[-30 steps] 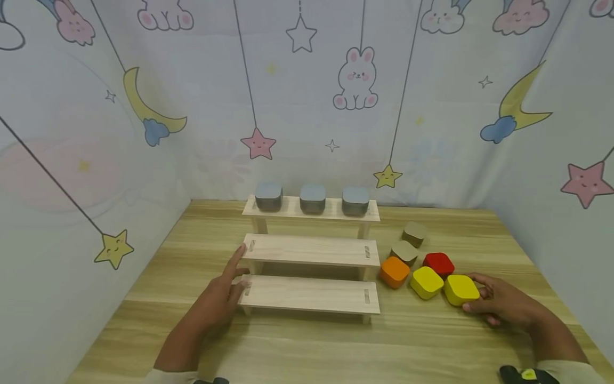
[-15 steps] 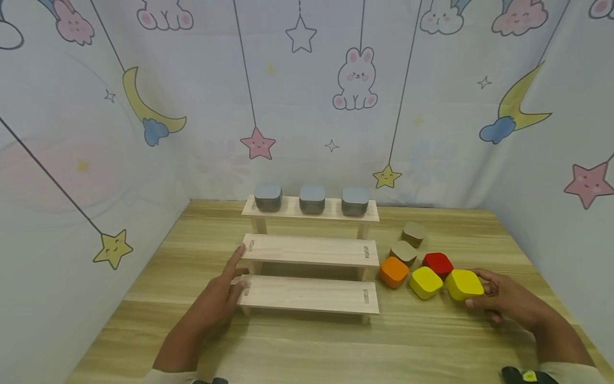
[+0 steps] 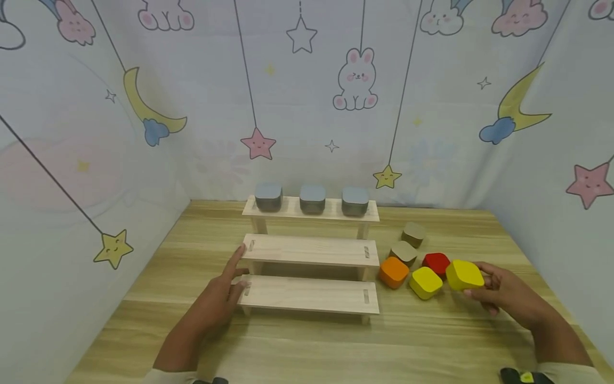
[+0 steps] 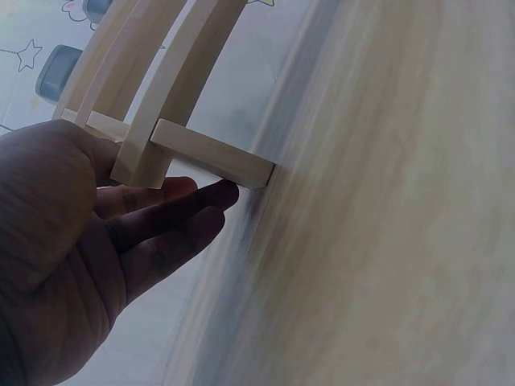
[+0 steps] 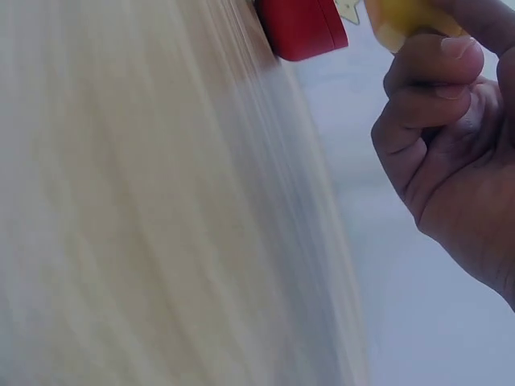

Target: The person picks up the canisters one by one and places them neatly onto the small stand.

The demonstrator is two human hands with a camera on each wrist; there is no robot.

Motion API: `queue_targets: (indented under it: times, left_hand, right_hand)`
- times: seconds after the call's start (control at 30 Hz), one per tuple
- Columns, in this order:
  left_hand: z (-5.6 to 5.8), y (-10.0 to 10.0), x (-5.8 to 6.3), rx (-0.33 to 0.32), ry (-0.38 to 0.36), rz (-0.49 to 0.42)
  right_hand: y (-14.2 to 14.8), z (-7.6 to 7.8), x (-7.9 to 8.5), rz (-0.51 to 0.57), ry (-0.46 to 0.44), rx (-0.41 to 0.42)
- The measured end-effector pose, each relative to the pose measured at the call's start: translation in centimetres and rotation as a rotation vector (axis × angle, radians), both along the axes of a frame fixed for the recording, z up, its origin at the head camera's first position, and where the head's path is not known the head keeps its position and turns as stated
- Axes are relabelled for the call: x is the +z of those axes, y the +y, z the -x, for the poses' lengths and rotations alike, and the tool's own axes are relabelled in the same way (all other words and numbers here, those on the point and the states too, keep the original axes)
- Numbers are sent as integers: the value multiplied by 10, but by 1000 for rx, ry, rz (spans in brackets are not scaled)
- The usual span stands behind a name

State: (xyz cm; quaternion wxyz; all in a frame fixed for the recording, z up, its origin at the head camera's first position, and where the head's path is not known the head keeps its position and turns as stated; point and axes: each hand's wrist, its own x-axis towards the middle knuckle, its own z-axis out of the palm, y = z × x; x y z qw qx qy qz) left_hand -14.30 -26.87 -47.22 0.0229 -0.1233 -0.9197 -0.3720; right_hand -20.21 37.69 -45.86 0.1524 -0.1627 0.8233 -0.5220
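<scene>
My right hand (image 3: 510,296) pinches a yellow rounded block (image 3: 464,275) between thumb and fingers, held up above the table. In the right wrist view the same yellow block (image 5: 406,22) shows only partly, at the top edge, with the other fingers curled under it. A three-step wooden stand (image 3: 307,293) is in the middle of the head view. My left hand (image 3: 218,296) touches its left end, index finger at the middle step and thumb on the lowest one. The left wrist view has the other fingers (image 4: 173,241) reaching loosely past the stand's leg.
Three grey blocks (image 3: 313,199) sit on the top step. Right of the stand lie an orange block (image 3: 394,272), another yellow block (image 3: 426,282), a red block (image 3: 436,264) and two beige blocks (image 3: 404,253). Patterned cloth walls (image 3: 307,106) enclose the wooden table (image 3: 326,352).
My right hand has lifted the yellow block off the table and tilted it, raising it slightly towards the red block. My left hand and the stand have not moved.
</scene>
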Motion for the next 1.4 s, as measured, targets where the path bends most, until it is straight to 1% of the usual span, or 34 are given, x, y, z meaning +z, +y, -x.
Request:
queue_targets:
  times: [0.13,0.27,0.43,0.5,0.7,0.87,0.97,1.2,1.4]
  left_hand:
    - [-1,0,0,6,-9,-1]
    - [0,0,-1,4,1,5]
    - [0,-1,-1,1,9,7]
    - [0,-1,-1,1,13,8]
    - [-1,-1,0,-2,14,1]
    - [0,0,0,-5,17,-12]
    - [1,0,-1,-10,12,-14]
    - [1,2,1,8,9,-7]
    - [0,1,2,10,-14,-9]
  right_hand:
    - [-9,-2,3,-9,68,-40]
    - [-19,-4,6,-6,128,-70]
    - [-36,-8,11,17,201,-88]
    - [-43,-10,14,26,218,-86]
    - [-63,-13,22,75,220,-79]
    - [-77,-16,29,113,258,-69]
    - [-84,-17,32,120,266,-69]
    - [-102,-17,43,130,249,-55]
    - [-117,-15,55,106,246,-55]
